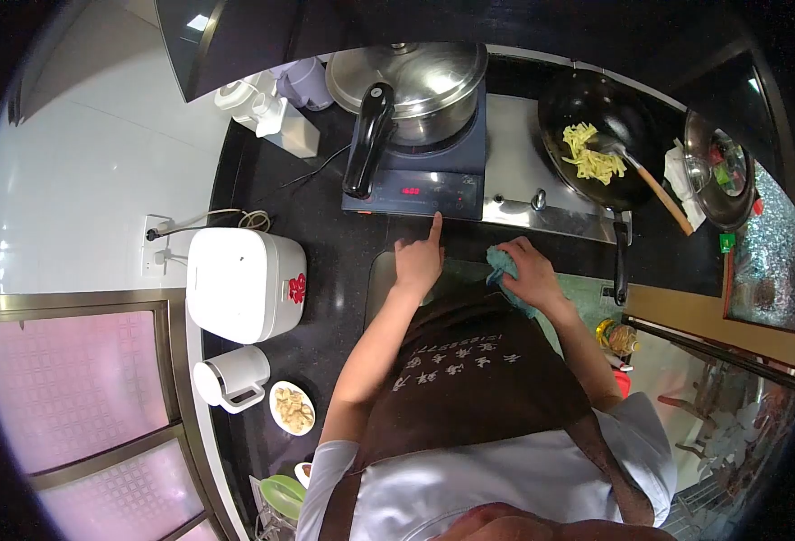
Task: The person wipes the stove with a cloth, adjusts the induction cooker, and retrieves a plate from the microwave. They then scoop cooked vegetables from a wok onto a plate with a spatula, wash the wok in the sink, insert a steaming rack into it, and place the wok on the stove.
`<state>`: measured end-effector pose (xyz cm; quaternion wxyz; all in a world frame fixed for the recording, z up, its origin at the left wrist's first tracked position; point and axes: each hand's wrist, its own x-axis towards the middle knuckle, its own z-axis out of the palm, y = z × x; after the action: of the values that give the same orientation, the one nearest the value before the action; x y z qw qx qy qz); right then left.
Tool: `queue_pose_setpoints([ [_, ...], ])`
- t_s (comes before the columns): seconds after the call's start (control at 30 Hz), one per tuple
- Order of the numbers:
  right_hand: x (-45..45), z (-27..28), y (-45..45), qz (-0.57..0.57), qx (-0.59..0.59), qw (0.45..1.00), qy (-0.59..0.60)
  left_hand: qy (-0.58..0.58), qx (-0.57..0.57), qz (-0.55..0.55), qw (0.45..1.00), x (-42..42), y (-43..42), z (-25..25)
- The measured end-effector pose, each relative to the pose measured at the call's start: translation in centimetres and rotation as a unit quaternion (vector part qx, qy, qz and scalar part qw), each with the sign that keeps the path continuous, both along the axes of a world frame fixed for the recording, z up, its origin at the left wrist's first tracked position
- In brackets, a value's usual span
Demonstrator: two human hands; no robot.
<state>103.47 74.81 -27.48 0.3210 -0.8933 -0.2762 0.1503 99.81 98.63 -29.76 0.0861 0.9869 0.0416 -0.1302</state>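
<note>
My left hand (418, 261) has its index finger stretched out, the other fingers partly curled, and nothing in it. That fingertip is at the front edge of an induction cooker (415, 191), whose panel shows a lit red display. A steel pressure cooker (438, 113) with a black handle stands on it. In my right hand (534, 275) is a bunched teal cloth (502, 263), held in front of the steel stove (514, 144). To the right, a black wok (614, 113) contains yellowish strips of food (594, 162) and a wooden-handled spatula (659, 194).
A white rice cooker (239, 284), a white jug (235, 377) and a plate of sliced food (291, 408) line the left counter. An oil bottle (618, 337) is by my right forearm. The wok's handle (621, 270) points toward me. A dark hood (505, 27) overhangs the stove.
</note>
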Motion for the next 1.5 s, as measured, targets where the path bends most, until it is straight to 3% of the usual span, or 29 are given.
queue_pose_setpoints([
  [0.37, -0.2, -0.3, -0.2, -0.008, 0.008, 1.000, -0.003, -0.029, 0.038, -0.011, 0.999, -0.2, 0.0, -0.9],
  [1.13, 0.2, -0.2, -0.2, 0.004, 0.010, 1.000, 0.003, -0.047, 0.005, 0.010, 0.999, -0.3, -0.2, -0.3],
  [1.5, 1.7, -0.3, -0.2, 0.132, -0.024, 0.991, -0.008, -0.044, -0.006, 0.077, 0.996, -1.0, -1.4, 0.0],
])
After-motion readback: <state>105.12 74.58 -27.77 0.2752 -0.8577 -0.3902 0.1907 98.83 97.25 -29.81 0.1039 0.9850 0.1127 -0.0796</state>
